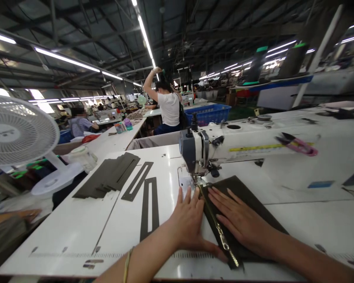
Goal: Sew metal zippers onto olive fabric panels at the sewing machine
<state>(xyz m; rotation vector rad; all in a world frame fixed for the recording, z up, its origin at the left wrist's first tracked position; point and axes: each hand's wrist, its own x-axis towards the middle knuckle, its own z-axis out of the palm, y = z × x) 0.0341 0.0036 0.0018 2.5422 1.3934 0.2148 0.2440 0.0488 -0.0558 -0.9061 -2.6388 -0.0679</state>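
Observation:
A dark fabric panel (pixel 253 200) lies on the white table under the head of a sewing machine (pixel 194 153). Along its left edge runs a zipper (pixel 220 230) with gold teeth and a metal pull. My right hand (pixel 238 218) rests flat on the panel, fingers stretched toward the needle. On the zipper's left side, my left hand (pixel 190 220) lies with fingers spread, its fingertips close to the presser foot and its thumb reaching toward the zipper's lower end. Two dark slotted strips, a nearer strip (pixel 143 210) and a farther strip (pixel 137 181), lie left of my left hand.
A stack of dark cut panels (pixel 106 177) sits at the table's left. Beyond it stands a white fan (pixel 17 133). Pink-handled snips (pixel 301 145) rest on the machine arm. A person in a white shirt (pixel 168 110) and a blue crate (pixel 212 114) are behind the machine.

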